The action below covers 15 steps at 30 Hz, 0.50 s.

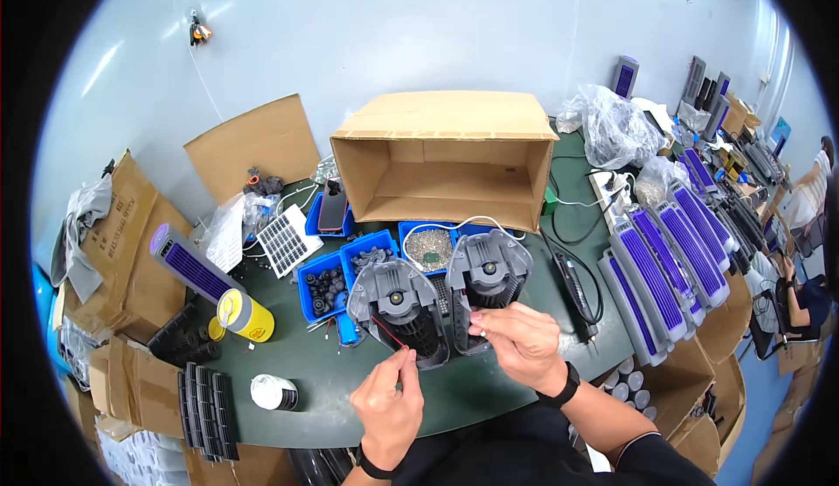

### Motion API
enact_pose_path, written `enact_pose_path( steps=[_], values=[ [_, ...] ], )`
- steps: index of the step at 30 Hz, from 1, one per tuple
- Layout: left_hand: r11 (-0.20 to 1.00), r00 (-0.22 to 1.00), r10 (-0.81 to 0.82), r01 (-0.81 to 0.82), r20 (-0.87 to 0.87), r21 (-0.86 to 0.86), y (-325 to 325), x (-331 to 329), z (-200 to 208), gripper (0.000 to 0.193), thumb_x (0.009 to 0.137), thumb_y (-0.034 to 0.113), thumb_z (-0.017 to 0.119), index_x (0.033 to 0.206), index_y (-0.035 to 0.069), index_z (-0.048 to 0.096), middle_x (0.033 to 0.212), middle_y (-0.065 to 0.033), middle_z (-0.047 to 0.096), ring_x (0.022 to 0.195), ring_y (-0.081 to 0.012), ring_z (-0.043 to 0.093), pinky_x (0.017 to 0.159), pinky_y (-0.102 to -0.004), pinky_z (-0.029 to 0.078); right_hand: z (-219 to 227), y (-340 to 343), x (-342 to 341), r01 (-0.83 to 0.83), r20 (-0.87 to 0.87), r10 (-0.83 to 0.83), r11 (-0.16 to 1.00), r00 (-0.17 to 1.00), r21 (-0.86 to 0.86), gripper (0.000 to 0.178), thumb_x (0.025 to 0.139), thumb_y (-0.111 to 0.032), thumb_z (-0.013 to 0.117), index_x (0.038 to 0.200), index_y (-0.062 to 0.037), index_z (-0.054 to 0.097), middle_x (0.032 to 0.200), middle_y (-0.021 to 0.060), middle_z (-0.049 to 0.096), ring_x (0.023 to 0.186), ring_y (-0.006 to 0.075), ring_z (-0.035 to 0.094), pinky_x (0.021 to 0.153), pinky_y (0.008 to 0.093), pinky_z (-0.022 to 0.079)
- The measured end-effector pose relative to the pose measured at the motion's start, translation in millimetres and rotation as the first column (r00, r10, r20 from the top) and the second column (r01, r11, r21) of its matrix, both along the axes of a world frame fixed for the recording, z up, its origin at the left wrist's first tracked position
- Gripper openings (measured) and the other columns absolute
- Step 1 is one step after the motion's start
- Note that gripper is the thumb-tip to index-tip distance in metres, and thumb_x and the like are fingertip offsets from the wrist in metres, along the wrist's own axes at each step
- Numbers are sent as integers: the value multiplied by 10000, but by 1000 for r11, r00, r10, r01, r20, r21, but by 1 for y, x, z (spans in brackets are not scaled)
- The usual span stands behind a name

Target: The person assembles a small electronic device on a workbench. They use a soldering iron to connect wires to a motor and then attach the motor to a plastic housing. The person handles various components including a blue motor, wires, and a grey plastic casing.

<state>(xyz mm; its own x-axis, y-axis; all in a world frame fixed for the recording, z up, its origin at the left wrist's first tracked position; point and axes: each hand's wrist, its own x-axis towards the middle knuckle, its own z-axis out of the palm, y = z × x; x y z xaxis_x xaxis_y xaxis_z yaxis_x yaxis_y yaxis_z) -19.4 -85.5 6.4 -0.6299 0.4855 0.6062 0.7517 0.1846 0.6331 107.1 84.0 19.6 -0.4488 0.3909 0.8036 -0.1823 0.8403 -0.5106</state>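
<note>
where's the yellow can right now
In the head view the yellow can lies on its side on the table's left part, left of the blue bins, below the purple lamp.

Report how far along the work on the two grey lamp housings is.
Done: a row of purple-faced units lines the table's right edge. In hand: the left hand pinches a red wire from the left grey housing; the right hand works at the right grey housing. Left: both housings lie open, unclosed.

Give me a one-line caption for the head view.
Left hand pinches a red wire and right hand touches two grey housings on a green table.
</note>
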Motion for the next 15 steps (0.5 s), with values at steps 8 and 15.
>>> enact_pose_path(
  steps=[8, 15],
  values=[
    [990, 923, -39, 88, 382, -112, -81, -18, 80, 234, 1008, 14, 682, 1225, -31, 756, 994, -93, 779, 875, -101, 696, 806, -249, 558, 64, 7, 88, -124, 158, 131, 991, 979, -55, 666, 723, -93, 958, 1329, -25, 691, 1355, 244, 681, 893, 242, 801, 647, 284, 644],
    [959, 950, 11, 78, 311, -271, -52, -96, 144, 231, 965, 56, 719, 1143, -93, 724, 969, -129, 774, 826, -157, 745, 709, -273, 591, 136, 57, 70, 77, 283, 11, 951, 959, -298, 293, 892, -50, 783, 1176, 19, 756, 1056, 138, 801, 789, 189, 782, 680, 264, 585]
  ],
)
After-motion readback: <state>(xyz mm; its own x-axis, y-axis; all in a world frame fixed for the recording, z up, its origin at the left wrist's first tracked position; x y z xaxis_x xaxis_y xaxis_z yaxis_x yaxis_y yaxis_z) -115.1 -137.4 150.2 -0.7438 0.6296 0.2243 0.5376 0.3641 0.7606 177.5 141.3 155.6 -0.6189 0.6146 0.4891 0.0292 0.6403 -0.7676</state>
